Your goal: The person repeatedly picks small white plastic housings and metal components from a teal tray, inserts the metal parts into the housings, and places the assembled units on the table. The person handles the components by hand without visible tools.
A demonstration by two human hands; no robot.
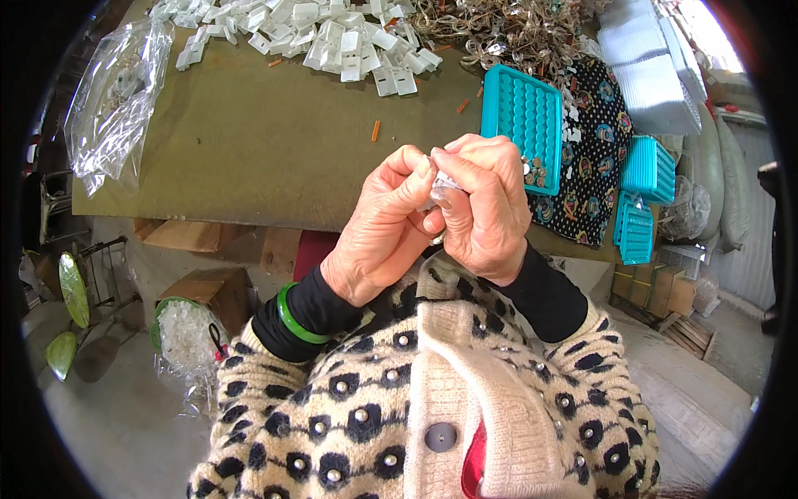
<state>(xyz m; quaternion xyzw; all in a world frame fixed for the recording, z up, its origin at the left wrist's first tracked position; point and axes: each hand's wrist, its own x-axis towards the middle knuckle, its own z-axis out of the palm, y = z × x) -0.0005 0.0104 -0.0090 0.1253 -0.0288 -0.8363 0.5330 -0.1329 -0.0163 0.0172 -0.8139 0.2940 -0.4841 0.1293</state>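
Note:
In front of my chest, above the table's near edge, my two hands meet with fingers pinched together. My left hand has its thumb and forefinger closed at the piece's upper end. My right hand grips a small whitish, see-through plastic piece between thumb and fingers. Most of that piece is covered by the fingers, so its exact kind is hidden. Just beyond my right hand lies a teal tray with rows of round hollows. Several small round metal discs sit in its near corner.
White plastic cases are heaped at the table's far side, beside a tangle of clear-and-brown parts. An orange strip lies on the olive tabletop. A clear bag is at left; stacked teal trays stand at right.

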